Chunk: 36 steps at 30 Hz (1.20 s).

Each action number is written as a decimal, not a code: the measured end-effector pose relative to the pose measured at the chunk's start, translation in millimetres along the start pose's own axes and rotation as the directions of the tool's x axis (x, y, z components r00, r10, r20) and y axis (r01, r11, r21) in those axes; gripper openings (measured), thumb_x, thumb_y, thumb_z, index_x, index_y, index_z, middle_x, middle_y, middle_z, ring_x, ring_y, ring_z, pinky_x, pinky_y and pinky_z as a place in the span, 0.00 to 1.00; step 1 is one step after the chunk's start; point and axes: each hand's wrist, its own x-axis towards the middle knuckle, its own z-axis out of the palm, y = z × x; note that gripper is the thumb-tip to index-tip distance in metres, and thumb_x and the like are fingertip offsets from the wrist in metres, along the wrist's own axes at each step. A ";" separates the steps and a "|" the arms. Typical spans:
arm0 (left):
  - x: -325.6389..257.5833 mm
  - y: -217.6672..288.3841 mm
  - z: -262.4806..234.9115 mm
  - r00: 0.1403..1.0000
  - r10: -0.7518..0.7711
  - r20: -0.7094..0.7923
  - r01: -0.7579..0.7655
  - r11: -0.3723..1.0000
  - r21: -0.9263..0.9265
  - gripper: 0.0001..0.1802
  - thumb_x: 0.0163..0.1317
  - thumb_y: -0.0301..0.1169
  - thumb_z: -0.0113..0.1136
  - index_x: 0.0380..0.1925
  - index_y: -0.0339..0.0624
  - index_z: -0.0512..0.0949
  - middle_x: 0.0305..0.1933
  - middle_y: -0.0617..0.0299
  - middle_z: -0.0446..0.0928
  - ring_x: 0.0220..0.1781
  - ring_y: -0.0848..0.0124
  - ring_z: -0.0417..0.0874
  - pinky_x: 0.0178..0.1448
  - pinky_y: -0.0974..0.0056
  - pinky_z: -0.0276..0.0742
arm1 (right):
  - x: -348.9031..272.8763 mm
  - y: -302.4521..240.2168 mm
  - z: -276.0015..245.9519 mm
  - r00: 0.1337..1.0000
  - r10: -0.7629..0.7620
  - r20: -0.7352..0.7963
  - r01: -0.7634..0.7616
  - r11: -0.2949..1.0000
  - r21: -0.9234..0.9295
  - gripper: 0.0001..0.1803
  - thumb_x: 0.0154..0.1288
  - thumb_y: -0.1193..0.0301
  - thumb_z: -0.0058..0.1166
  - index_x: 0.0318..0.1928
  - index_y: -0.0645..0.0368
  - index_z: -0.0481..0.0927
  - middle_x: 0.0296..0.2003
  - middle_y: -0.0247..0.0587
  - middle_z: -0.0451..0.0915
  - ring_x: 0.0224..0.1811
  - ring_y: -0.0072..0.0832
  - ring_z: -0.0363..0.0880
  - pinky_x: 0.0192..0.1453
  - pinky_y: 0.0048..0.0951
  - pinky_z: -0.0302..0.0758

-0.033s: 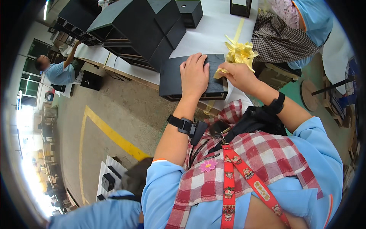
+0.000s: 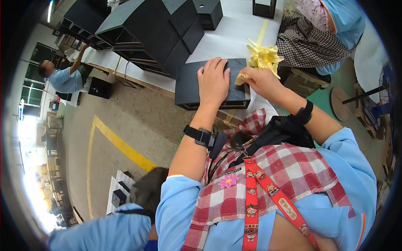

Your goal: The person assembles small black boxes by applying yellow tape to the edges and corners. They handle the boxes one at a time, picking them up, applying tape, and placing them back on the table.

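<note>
Box [image 2: 188, 81] stays put at the near edge of the table [image 2: 234, 37], left hand [image 2: 214, 81] laid flat on top, thumb apart; right hand [image 2: 264, 82] still pinching a yellow scrap [image 2: 240, 79] at the right side. No shift there, so the work looks undisturbed! Only a co-worker [image 2: 104, 228], near left, has moved slightly. Stacked black boxes [image 2: 146, 35] crowd the far left; a yellow bundle [image 2: 266, 57] tightens room on the right.

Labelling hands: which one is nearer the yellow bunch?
Right. The right hand is just on the near side of the yellow bunch, pinching a yellow piece; the left hand is farther off to the left, resting on the black box.
</note>
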 end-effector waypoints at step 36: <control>-3.2 -1.9 6.2 1.000 -0.019 0.004 0.018 0.994 0.107 0.15 0.62 0.34 0.51 0.48 0.45 0.75 0.52 0.61 0.72 0.59 0.66 0.68 0.60 0.56 0.59 | -23.7 -32.4 -44.2 0.993 -0.053 -0.105 0.045 0.996 -0.076 0.06 0.54 0.77 0.55 0.34 0.59 0.80 0.30 0.43 0.77 0.34 0.41 0.76 0.36 0.34 0.73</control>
